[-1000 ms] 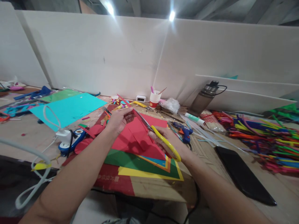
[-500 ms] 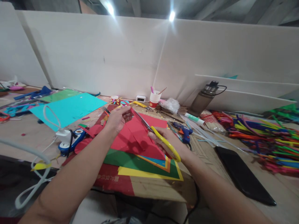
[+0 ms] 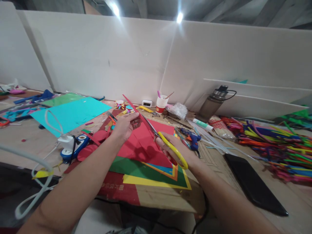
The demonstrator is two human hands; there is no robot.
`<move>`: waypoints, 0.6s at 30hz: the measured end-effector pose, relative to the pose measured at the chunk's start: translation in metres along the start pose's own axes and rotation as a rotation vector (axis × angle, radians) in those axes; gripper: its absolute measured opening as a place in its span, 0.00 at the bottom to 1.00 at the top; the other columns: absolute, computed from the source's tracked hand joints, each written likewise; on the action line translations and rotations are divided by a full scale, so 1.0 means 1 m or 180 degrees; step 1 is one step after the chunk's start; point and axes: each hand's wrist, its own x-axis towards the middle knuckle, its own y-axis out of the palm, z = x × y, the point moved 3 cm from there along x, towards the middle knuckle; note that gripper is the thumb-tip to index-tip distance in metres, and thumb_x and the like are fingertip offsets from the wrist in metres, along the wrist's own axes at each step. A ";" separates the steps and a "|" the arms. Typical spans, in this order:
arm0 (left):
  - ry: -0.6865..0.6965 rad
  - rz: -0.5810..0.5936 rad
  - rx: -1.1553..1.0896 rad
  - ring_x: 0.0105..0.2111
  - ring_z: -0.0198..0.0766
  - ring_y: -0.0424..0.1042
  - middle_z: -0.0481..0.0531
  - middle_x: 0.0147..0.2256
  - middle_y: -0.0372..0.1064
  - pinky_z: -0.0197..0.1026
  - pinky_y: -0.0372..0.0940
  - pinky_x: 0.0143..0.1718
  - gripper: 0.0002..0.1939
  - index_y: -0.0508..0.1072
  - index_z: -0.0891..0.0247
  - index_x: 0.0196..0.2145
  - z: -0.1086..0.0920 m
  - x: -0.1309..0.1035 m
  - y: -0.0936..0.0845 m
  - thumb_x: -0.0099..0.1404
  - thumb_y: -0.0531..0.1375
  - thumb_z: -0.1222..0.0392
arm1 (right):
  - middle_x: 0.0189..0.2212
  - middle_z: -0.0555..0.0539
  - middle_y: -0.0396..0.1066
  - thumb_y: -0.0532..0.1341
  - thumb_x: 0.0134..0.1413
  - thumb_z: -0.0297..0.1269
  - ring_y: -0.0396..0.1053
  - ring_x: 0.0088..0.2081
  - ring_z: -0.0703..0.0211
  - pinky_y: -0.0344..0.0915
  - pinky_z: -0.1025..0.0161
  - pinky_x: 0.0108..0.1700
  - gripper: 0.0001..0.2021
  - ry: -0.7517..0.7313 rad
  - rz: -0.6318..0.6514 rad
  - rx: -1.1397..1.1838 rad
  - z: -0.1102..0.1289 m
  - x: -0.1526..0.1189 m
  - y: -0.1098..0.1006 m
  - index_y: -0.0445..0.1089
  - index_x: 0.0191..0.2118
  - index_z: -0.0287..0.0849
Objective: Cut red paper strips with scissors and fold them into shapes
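Red paper between my 2 hands, yellow-handled scissors at its edge.
My left hand (image 3: 125, 126) pinches the raised, tilted red paper (image 3: 129, 103) near its far end, and my right hand (image 3: 182, 147) is closed round the scissors (image 3: 173, 147), whose blades lie along the paper; I cannot tell how wide they are parted. The paper is above a red sheet (image 3: 136, 139), which overlaps a green sheet (image 3: 146, 172). To cut cleanly, I should hold the paper taut, take long, even strokes without snapping the tips shut, turn the paper rather than my wrist, and keep my left fingertips out of the blades' line. The lower sheets need to stay outside the bite.
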 end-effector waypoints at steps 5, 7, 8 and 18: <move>0.0022 0.0026 -0.0049 0.24 0.31 0.72 0.50 0.25 0.73 0.34 0.66 0.28 0.03 0.73 0.68 0.29 0.003 0.001 -0.001 0.55 0.65 0.67 | 0.21 0.55 0.59 0.52 0.59 0.63 0.57 0.18 0.69 0.57 0.70 0.19 0.24 -0.0028 -0.0045 -0.0018 0.003 0.000 0.000 0.62 0.38 0.44; 0.0028 0.0015 -0.0076 0.24 0.31 0.72 0.50 0.25 0.73 0.34 0.66 0.27 0.03 0.73 0.68 0.29 0.004 0.002 -0.001 0.55 0.64 0.67 | 0.21 0.55 0.58 0.52 0.60 0.62 0.57 0.18 0.68 0.56 0.70 0.20 0.24 -0.0084 -0.0091 -0.0083 0.005 0.000 0.000 0.61 0.36 0.43; 0.0031 0.0010 -0.0080 0.24 0.31 0.72 0.50 0.25 0.73 0.33 0.66 0.27 0.03 0.74 0.68 0.29 0.005 0.002 -0.001 0.55 0.65 0.67 | 0.20 0.55 0.58 0.52 0.60 0.62 0.57 0.19 0.68 0.56 0.70 0.20 0.23 -0.0110 -0.0109 -0.0119 0.006 0.000 0.000 0.61 0.35 0.43; 0.0062 0.0029 -0.0063 0.24 0.31 0.71 0.50 0.24 0.72 0.33 0.65 0.27 0.07 0.74 0.68 0.28 0.009 0.003 -0.002 0.51 0.67 0.65 | 0.21 0.55 0.59 0.55 0.60 0.58 0.56 0.19 0.68 0.54 0.70 0.20 0.21 -0.0123 -0.0145 -0.0133 0.008 0.000 0.001 0.61 0.33 0.43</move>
